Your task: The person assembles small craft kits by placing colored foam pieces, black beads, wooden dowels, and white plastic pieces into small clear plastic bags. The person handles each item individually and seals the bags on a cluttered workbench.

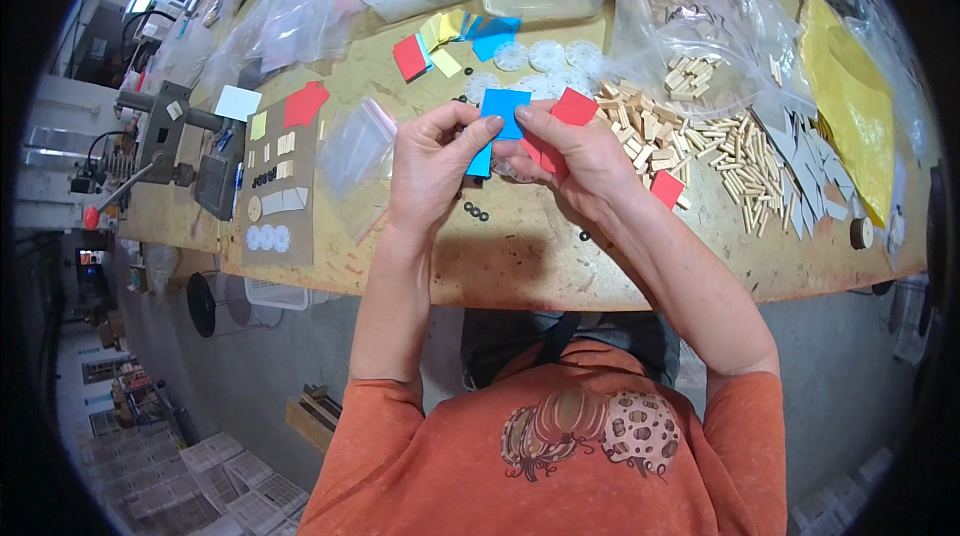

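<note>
Above a cluttered bench (600,271), the left grip (435,161) and right grip (582,148) clamp a blue sheet (506,113), the right also holding red sheets (575,107).

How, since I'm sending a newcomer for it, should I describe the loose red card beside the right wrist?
On the worktable, find the pile of small wooden blocks to the right of the right hand. At the pile's edge nearest the person is the small red card. Unlike the red cards in that hand, it lies loose, ungripped.
</note>
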Demonstrator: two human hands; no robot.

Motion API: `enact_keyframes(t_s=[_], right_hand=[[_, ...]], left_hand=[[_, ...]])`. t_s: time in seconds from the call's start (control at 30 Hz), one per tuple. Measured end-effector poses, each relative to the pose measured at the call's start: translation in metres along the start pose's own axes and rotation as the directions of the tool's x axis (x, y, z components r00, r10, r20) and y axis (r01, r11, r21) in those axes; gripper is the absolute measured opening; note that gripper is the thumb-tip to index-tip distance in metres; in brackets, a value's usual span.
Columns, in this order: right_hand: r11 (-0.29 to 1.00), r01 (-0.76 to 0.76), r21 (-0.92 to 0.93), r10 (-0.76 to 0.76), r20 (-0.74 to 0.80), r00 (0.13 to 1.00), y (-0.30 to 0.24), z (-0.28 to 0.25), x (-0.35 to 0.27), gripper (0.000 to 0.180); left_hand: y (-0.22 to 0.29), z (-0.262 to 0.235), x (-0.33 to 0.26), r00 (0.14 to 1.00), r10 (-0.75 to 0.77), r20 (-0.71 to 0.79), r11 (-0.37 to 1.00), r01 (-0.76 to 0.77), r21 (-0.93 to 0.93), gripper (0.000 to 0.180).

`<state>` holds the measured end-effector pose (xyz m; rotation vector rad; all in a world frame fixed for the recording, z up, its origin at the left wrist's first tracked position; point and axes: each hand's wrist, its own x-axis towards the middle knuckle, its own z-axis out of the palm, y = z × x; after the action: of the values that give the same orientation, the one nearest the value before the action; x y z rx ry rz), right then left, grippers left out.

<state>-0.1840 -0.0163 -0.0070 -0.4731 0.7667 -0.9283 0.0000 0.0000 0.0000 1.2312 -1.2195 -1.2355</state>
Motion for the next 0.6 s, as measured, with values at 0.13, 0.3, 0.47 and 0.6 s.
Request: enact_keyframes(t_s=[0.13, 0.3, 0.47, 0.6], right_hand=[[0.997, 0.013, 0.070, -0.014, 0.018, 1.000, -0.002, -0.004, 0.002, 0.026], [0.995, 0.004, 0.098, -0.002, -0.019, 1.000, -0.005, -0.002, 0.002, 0.024], [0.996, 0.016, 0.089, -0.017, 0.011, 1.000, -0.003, -0.003, 0.002, 0.024], [0.998, 0.019, 0.054, -0.018, -0.015, 1.000, -0.004, 0.002, -0.002, 0.021]], left_hand=[[0.007, 0.005, -0.001, 0.999, -0.032, -0.027, 0.994, 0.029, -0.102, 0.012], [0.008, 0.007, 0.002, 0.978, 0.172, -0.120, 0.973, -0.187, -0.134, 0.019], [0.003, 0.004, 0.004, 0.978, 0.173, -0.118, 0.985, -0.172, 0.011, 0.017], [0.001, 0.003, 0.002, 0.979, 0.192, -0.071, 0.965, -0.175, 0.196, 0.008]])
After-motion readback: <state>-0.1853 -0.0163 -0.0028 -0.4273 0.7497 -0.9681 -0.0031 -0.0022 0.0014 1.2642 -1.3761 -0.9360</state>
